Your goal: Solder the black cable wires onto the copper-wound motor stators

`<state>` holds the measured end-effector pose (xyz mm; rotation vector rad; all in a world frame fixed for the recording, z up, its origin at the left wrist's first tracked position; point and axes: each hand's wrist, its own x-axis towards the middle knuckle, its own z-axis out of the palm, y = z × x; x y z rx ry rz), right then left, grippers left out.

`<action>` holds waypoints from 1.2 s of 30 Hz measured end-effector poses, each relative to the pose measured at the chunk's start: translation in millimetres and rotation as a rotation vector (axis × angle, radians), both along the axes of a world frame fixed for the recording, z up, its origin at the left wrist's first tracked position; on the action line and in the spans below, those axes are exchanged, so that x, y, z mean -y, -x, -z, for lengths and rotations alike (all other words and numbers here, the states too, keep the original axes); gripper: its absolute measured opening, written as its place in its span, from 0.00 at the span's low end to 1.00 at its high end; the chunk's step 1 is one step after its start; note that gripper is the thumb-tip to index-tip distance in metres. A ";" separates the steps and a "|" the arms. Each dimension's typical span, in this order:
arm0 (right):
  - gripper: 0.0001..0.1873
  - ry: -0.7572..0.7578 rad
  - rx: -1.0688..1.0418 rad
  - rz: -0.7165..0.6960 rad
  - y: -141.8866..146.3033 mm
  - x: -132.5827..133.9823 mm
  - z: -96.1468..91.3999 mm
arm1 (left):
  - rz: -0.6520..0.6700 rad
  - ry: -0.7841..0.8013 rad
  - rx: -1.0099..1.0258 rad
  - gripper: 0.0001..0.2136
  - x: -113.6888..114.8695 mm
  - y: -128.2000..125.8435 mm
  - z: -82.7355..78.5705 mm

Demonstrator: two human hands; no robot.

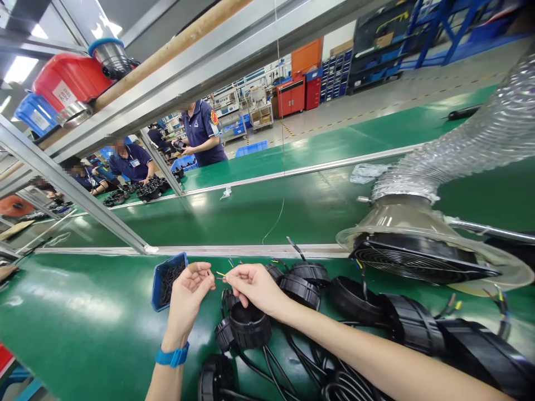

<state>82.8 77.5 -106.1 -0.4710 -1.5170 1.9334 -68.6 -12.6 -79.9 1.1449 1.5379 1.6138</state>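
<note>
My right hand (pixel 256 287) pinches thin wires (pixel 221 274), a yellow one among them, whose ends point left from my fingertips. Facing those ends, my left hand (pixel 193 287) has its thumb and fingers drawn together; whatever lies between them is too small to make out. A blue band (pixel 173 356) circles my left wrist. Just left of that hand stands a blue bin (pixel 157 284) of small dark parts. Below my right hand sits a round black housing (pixel 251 328). Black cables (pixel 271 370) run across the bench beneath my right forearm.
More black housings (pixel 301 289) with wire ends sticking up crowd the right side. A fume hood (pixel 388 223) with a clear ribbed duct (pixel 460 133) hangs there. A metal post (pixel 100 195) slants at left. Co-workers (pixel 204 133) stand and sit beyond the green bench (pixel 83 323).
</note>
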 end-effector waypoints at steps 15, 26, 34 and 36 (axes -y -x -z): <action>0.21 0.074 -0.043 -0.004 0.0 -0.8 3.2 | -0.018 -0.019 0.091 0.14 -6.9 -6.5 9.2; 0.23 0.070 -0.043 -0.023 -0.2 0.5 2.6 | 0.037 -0.004 -0.016 0.07 -4.2 -8.0 6.3; 0.25 0.071 -0.040 -0.029 0.3 0.6 4.4 | -0.048 -0.043 0.035 0.09 -7.0 -10.3 8.4; 0.24 0.076 -0.045 -0.038 0.7 0.7 4.6 | -0.052 -0.084 0.162 0.10 -8.2 -8.3 9.0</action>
